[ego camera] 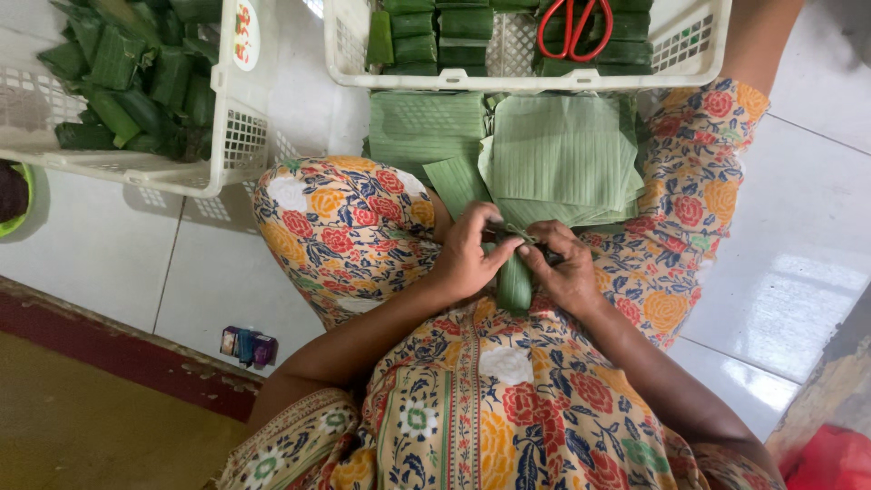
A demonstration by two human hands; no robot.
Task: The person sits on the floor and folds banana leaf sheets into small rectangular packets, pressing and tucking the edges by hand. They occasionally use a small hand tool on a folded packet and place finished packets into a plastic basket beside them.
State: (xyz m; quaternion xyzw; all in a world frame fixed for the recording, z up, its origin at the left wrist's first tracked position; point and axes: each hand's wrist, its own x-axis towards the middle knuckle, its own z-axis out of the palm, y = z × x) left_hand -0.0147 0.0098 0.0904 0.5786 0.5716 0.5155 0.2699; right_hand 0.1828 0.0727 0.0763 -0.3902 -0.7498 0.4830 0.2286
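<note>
I sit on the floor in a flowered dress, knees apart. Both hands hold a small green banana-leaf parcel (514, 283) upright in my lap. My left hand (467, 254) grips its upper left side. My right hand (562, 268) pinches the top end, where a dark thin thing is partly hidden by my fingers. Just beyond my hands lies a stack of cut banana leaf sheets (553, 150) between my knees.
A white plastic crate (544, 80) straight ahead holds rows of wrapped parcels and red-handled scissors (574, 25). Another white crate (227, 118) at the upper left is heaped with wrapped parcels. A small coloured object (248, 346) lies on the white tiles. Something red (835, 458) sits at the lower right.
</note>
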